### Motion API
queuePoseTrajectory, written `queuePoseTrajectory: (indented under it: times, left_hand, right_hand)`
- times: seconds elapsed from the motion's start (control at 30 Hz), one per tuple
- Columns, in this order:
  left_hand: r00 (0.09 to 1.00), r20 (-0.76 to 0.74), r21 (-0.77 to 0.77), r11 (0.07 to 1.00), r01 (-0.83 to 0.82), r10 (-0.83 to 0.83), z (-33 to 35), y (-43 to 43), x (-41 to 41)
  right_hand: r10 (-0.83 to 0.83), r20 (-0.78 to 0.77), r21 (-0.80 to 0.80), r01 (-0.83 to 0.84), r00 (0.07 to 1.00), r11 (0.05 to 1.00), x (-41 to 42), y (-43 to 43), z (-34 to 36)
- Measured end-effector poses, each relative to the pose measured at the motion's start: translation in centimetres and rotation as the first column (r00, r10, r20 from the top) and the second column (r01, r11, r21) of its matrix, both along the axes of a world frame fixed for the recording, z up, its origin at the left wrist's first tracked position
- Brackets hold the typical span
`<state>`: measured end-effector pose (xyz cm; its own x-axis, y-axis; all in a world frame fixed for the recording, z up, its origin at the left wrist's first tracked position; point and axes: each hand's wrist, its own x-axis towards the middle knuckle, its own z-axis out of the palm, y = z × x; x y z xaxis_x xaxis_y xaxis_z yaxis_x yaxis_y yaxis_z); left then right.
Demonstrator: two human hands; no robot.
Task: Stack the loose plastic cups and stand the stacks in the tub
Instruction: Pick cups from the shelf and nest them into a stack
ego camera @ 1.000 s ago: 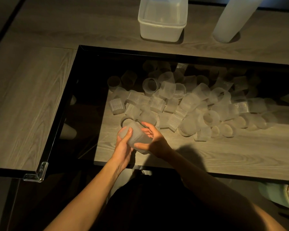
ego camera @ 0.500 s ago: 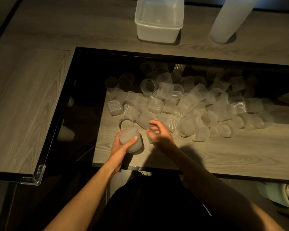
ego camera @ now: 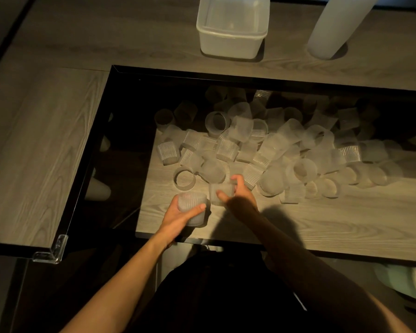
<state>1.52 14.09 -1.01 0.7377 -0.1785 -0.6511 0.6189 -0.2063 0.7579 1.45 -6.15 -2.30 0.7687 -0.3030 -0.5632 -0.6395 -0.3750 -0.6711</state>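
Right hand (ego camera: 238,195) now clasping cup (ego camera: 220,192), thumb-side

Loose cups (ego camera: 262,150) sprawl across the middle of the wooden shelf (ego camera: 322,219), piled toward twelve and three o'clock. At six o'clock of the heap, the left hand (ego camera: 178,218) holds a short stack (ego camera: 192,209); just beside it at three o'clock, the right hand (ego camera: 238,198) grips a cup (ego camera: 220,192). The tub (ego camera: 232,27) sits at twelve o'clock on the counter (ego camera: 106,37), a tall stack (ego camera: 334,27) at its three o'clock.
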Motion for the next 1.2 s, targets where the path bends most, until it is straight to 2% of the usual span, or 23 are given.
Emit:
queuePoseTrajectory:
  times: [0.07,0.1,0.13,0.27,0.4,0.5,0.6,0.7,0.77,0.83,0.9,0.97,1.07,1.13,1.2]
  left_hand:
    - [0.999,-0.015,-0.038,0.998,0.048,-0.049,0.3,0.2,0.2]
    - [0.995,-0.024,-0.055,0.994,0.093,-0.095,0.5,0.3,0.3]
    - [0.989,-0.035,-0.071,0.988,0.139,-0.141,0.7,0.2,0.4]
    - [0.961,-0.018,-0.12,0.955,0.272,-0.276,1.2,-0.8,0.8]
    - [0.943,0.016,-0.091,0.939,0.332,-0.332,1.1,-1.2,1.3]
    - [0.952,0.03,-0.082,0.948,0.308,-0.306,1.3,-1.2,1.4]
    - [0.967,0.045,-0.061,0.965,0.255,-0.253,1.3,-1.1,1.6]
    - [0.981,0.034,-0.052,0.98,0.193,-0.191,0.8,-0.4,1.6]
    - [0.991,0.021,-0.032,0.991,0.13,-0.13,0.5,0.7,1.6]
    - [0.995,0.006,-0.025,0.995,0.098,-0.098,0.4,1.3,1.6]
    - [0.997,-0.006,-0.022,0.997,0.073,-0.073,0.4,2.0,1.7]
    - [0.998,-0.013,-0.017,0.998,0.064,-0.064,0.5,2.5,1.7]
    - [0.997,-0.022,-0.023,0.997,0.077,-0.078,0.6,3.0,1.9]
    - [0.995,-0.033,-0.012,0.996,0.092,-0.092,0.7,3.3,2.2]
    - [0.994,-0.051,-0.012,0.995,0.099,-0.099,0.4,3.7,2.5]
  right_hand:
    - [-0.149,0.111,0.332,0.105,0.983,0.937,0.1,-0.2,1.5]
    - [-0.183,0.143,0.454,0.099,0.973,0.885,0.1,-0.4,1.9]
    - [-0.168,0.16,0.511,0.063,0.973,0.857,0.0,-0.6,2.0]
    - [0.078,0.135,0.524,-0.138,0.988,0.841,0.2,-0.4,2.6]
    - [0.139,0.121,0.539,-0.183,0.983,0.822,0.6,-1.2,2.4]
    - [0.209,0.087,0.528,-0.223,0.974,0.819,0.3,-0.4,3.1]
    - [0.27,0.112,0.415,-0.292,0.956,0.862,0.3,1.0,2.6]
    - [0.14,0.1,0.406,-0.169,0.985,0.898,0.9,1.5,1.7]
    - [0.071,0.232,0.226,-0.125,0.97,0.966,1.9,1.5,1.3]
    - [0.078,0.28,-0.056,-0.065,0.957,0.996,3.1,1.1,0.9]
    - [0.177,0.205,-0.286,-0.114,0.963,0.952,4.9,1.1,0.4]
    - [0.316,0.092,-0.387,-0.259,0.944,0.885,6.0,1.3,-0.1]
    - [0.502,-0.033,-0.536,-0.44,0.864,0.721,6.9,1.9,-0.6]
    - [0.531,-0.023,-0.616,-0.43,0.847,0.66,7.0,1.7,-0.6]
    - [0.49,0.009,-0.61,-0.383,0.872,0.693,6.8,1.4,-0.1]
